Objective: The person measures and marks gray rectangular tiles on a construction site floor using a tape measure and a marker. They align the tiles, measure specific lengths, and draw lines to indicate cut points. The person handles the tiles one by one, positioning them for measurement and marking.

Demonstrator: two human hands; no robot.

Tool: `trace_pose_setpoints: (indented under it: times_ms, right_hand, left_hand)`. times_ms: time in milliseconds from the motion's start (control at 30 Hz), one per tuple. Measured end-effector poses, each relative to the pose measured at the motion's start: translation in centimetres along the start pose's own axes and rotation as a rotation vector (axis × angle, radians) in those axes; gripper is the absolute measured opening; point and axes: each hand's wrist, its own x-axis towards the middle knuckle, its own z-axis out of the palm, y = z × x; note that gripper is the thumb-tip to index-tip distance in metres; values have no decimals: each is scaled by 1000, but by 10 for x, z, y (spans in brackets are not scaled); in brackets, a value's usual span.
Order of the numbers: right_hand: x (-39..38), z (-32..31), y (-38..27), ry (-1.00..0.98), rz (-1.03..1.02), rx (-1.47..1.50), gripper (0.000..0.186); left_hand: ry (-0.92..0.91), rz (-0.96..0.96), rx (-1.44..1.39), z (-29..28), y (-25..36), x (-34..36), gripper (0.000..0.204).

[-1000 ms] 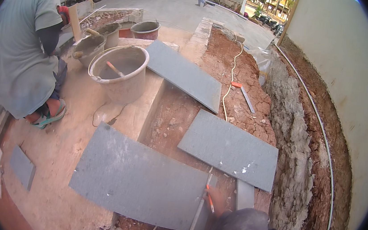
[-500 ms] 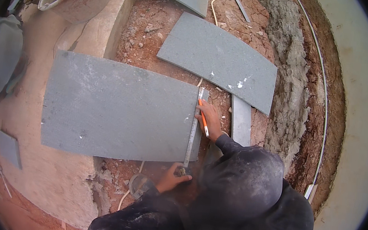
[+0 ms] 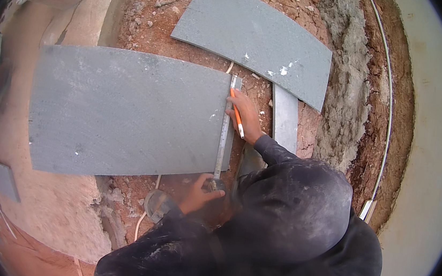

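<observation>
Since half a second ago the view has shifted, so the broad grey slab (image 3: pixel 126 114) sits higher and further left; both hands stay at the measuring tape (image 3: pixel 223 141). Its thin metal blade crosses the slab's flat, faintly scuffed face near the right edge. The left hand (image 3: pixel 197 194) grips the tape's rounded case just past the lower edge; the right hand (image 3: pixel 246 118) pinches a slim orange marker (image 3: pixel 237 113) near the upper right corner. Crumbly red soil (image 3: pixel 260 91) gives narrow room beyond that right edge
</observation>
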Motion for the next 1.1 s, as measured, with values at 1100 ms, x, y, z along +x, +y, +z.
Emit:
trace_pose_setpoints:
  times_ms: [1100]
  right_hand:
    - [-5,-3,8,-7,19,16,35]
  left_hand:
    - [56,-67,9,12,10,4,57]
